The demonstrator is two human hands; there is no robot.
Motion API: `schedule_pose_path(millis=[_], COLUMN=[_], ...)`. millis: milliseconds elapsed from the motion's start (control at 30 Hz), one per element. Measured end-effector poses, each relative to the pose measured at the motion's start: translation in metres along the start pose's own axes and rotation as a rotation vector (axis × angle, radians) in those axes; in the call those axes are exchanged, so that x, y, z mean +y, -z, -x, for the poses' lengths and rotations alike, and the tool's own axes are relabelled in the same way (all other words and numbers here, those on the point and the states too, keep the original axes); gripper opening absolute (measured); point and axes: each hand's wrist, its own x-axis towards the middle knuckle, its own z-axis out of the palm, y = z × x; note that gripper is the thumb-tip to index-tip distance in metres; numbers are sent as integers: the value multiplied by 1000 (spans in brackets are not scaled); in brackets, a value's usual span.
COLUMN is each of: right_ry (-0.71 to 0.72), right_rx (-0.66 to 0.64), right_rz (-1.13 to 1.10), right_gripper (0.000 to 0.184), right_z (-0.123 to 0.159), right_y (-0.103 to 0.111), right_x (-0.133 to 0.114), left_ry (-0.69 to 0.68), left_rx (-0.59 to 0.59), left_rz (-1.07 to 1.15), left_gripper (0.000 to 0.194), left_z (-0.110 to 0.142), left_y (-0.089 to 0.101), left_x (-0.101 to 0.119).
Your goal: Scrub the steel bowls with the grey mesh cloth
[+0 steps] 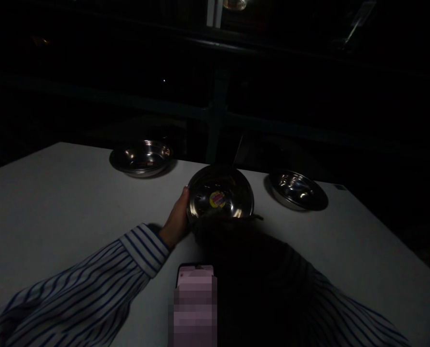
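Note:
A shiny metal bowl with a yellow and red sticker inside is in the middle of the white table, its inside tilted towards me. My left hand grips its left rim, thumb up along the edge. Deep shadow covers my right hand, which shows only as a dark shape before the bowl's near rim; its fingers cannot be made out. Both sleeves are white with dark stripes. Close to me, below the bowl, lies a phone with a lit pinkish screen, partly blurred into blocks.
Towards the far edge of the white table, a second metal bowl stands at the left and a third metal bowl at the right. A small dark label marks the far right corner. Beyond, dark frame bars show faintly.

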Motion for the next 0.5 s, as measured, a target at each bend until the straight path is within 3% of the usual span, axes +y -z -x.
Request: schedule_pose_path(millis=[133, 200, 333, 500], right_ry=[-62, -97, -13, -4], right_rx=[-175, -200, -115, -6], right_rz=[130, 177, 42, -156], right_gripper=[35, 34, 29, 27], right_z=[12, 16, 11, -7], right_y=[18, 19, 1, -21], right_x=[15, 23, 26, 7], left_ry=[19, 27, 50, 6], left_rx=[18, 34, 38, 29], left_rz=[-55, -68, -24, 39], left_gripper=[57, 58, 61, 56], left_z=[-4, -6, -4, 3], left_y=[9, 11, 6, -7], left_x=[-5, -6, -4, 4])
